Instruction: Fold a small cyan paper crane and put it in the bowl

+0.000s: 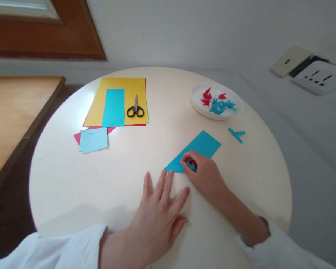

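Observation:
A blue sheet of paper, folded to a slanted point at its left, lies on the table in front of me. My left hand is flat with spread fingers, two fingertips touching the paper's lower left corner. Over the paper's lower edge, my right hand is closed with thumb and fingertips pinched. A small blue piece shows inside its curled fingers; its kind is unclear. To the right lies a blue forked paper piece. Beyond it, a white dish holds small folded red paper shapes and blue ones.
Scissors with black handles and a blue paper strip rest on stacked yellow paper at the back left. Pale blue paper squares lie nearer, over red paper. A wall with a socket borders the round table.

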Demonstrator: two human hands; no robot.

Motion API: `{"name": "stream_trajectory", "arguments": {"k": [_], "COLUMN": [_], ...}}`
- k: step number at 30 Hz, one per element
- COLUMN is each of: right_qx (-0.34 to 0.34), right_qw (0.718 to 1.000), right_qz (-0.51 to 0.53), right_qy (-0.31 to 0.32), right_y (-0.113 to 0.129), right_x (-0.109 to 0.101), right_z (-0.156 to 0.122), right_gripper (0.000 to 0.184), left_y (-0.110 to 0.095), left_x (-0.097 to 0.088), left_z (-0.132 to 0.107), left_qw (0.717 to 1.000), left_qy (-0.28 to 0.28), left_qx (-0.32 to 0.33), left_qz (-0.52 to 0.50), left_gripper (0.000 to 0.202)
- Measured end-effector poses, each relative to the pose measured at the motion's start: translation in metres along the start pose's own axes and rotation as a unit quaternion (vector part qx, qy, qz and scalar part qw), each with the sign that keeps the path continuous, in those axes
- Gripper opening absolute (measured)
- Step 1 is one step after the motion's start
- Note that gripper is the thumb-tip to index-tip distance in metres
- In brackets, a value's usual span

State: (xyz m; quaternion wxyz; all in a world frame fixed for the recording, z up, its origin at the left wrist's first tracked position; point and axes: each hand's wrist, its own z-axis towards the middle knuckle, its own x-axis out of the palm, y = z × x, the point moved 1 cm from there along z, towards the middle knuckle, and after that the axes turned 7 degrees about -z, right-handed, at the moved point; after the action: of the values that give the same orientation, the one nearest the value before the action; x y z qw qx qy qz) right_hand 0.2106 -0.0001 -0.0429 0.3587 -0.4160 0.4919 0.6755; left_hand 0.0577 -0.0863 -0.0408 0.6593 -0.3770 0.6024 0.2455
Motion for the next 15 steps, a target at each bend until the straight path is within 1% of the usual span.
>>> {"name": "stream_trajectory", "arguments": {"k": [15], "right_qx": [-0.007], "right_qw": [1.000], "right_qz": [-0.015], "right_qy": [0.001], "right_y": [0.0005], "right_x": [0.0004], "right_z": [0.0001], "right_gripper": [0.011], "left_y": [-0.0006], "left_x": [-0.0002], "left_z": [0.0020], "left_qw": [1.000], "left_qy": [-0.014], "left_qx": [0.001], "left_qz": [0.024], "left_gripper": [0.053]}}
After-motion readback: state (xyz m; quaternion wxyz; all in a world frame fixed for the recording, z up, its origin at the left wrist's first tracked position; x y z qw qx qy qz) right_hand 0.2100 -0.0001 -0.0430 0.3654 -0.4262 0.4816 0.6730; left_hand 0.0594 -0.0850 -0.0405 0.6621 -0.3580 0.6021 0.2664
